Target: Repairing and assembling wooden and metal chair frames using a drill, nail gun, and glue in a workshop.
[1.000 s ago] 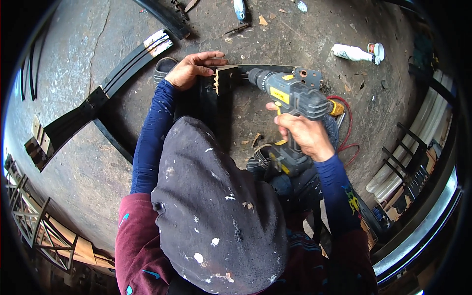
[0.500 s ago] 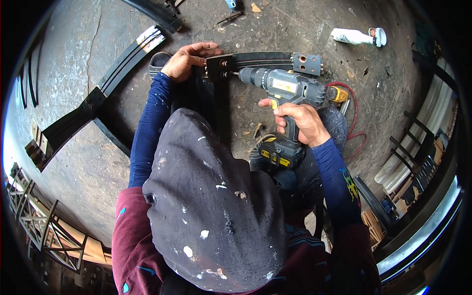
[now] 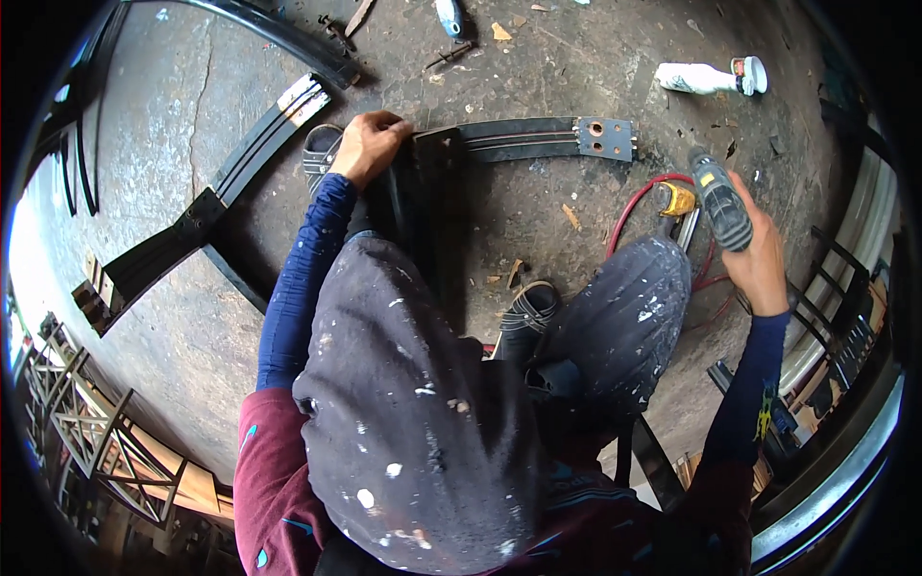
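A cordless drill point(image 3: 722, 204), grey and black, is gripped in my right hand point(image 3: 761, 257) out to the right, away from the work and pointing up the picture. My left hand point(image 3: 369, 149) is closed on the near-left corner of a dark curved frame point(image 3: 526, 132). That frame has a plate with holes point(image 3: 605, 137) at its right end and another dark plate point(image 3: 438, 146) beside my left fingers. A dark leg of it runs down toward my knee, partly hidden. My left fingertips are tucked out of sight.
Another jointed black frame point(image 3: 197, 219) lies at the left. A yellow-and-black tool point(image 3: 675, 200) with a red cord point(image 3: 622, 226) rests beside my right knee. Farther off are a white bottle point(image 3: 696, 79), a blue-handled tool point(image 3: 449, 17) and metal rods point(image 3: 449, 56). Metal lattice frames point(image 3: 101, 422) stand lower left.
My right hand has swung the drill away from the frame's left plate, out to the right and turned it. My left hand has shifted from spread fingers to a closed grip on the frame's corner.
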The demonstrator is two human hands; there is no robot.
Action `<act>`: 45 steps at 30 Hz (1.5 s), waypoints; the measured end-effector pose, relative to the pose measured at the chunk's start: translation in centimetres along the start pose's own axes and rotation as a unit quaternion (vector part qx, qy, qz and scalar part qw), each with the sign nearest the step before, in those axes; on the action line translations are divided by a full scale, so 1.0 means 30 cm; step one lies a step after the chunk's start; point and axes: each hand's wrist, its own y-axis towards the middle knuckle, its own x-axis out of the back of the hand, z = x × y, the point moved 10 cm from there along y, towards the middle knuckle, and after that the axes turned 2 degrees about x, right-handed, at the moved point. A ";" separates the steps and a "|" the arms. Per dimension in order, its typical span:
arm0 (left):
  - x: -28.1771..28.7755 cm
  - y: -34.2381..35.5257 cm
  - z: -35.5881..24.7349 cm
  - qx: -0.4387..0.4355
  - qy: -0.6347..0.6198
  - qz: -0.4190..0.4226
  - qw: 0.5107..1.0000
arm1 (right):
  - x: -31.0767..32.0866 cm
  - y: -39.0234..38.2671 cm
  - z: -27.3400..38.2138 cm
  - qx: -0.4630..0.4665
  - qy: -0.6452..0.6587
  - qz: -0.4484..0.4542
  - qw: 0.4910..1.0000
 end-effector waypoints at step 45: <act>0.378 -0.018 -0.139 -0.137 -0.301 -0.002 0.944 | -0.658 0.541 0.687 0.322 -0.161 0.048 0.932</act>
